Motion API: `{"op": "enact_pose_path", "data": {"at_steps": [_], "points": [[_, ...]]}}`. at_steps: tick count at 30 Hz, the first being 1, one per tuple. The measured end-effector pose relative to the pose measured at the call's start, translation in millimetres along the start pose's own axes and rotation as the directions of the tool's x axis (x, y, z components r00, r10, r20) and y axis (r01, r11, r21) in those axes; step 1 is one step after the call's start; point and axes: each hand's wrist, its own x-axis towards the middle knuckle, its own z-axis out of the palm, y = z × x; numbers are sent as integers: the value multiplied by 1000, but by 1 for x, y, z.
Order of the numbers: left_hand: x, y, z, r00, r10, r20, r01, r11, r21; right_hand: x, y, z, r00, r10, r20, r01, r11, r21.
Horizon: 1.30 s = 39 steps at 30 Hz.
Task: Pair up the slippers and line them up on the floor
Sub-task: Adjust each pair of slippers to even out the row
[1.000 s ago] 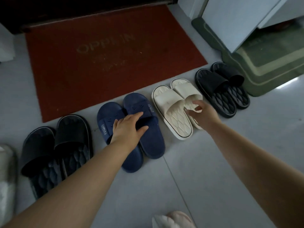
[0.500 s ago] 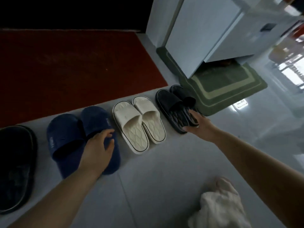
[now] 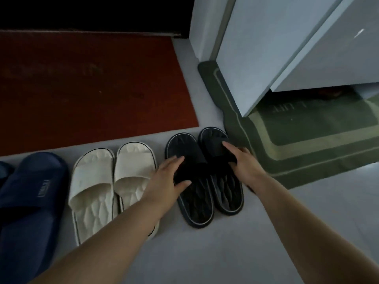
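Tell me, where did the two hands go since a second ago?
The left hand left the blue slippers and moved right onto the left black slipper. The right hand left the cream slippers for the right black slipper. The slippers stayed lined up.

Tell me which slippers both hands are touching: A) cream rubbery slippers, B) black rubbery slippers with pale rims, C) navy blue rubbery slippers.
B: the left hand rests on one strap of the black rubbery slippers with pale rims, the right hand on the other.
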Motion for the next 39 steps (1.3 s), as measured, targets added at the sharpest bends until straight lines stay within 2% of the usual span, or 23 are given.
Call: {"op": "enact_pose_path", "data": {"at_steps": [5,11,20,26,30,39], "points": [[36,2,16,995,-83,-54,86,995,59,4,20,1,990,-138,-29,140,987,85],[30,-6,26,992,-66,-104,76,993,95,5,39,-2,979,-206,4,202,965,165],[13,-8,33,993,-56,-105,63,996,65,1,55,-11,964,-217,155,181,959,218],[11,-3,31,993,-58,-106,63,997,43,9,56,-12,967,-196,160,145,948,282],[13,-5,31,992,-69,-110,74,997,34,6,61,-8,974,-199,106,161,943,292],[22,-3,37,985,-85,-153,85,996,-6,14,59,-9,976,-206,78,182,953,242]]}}
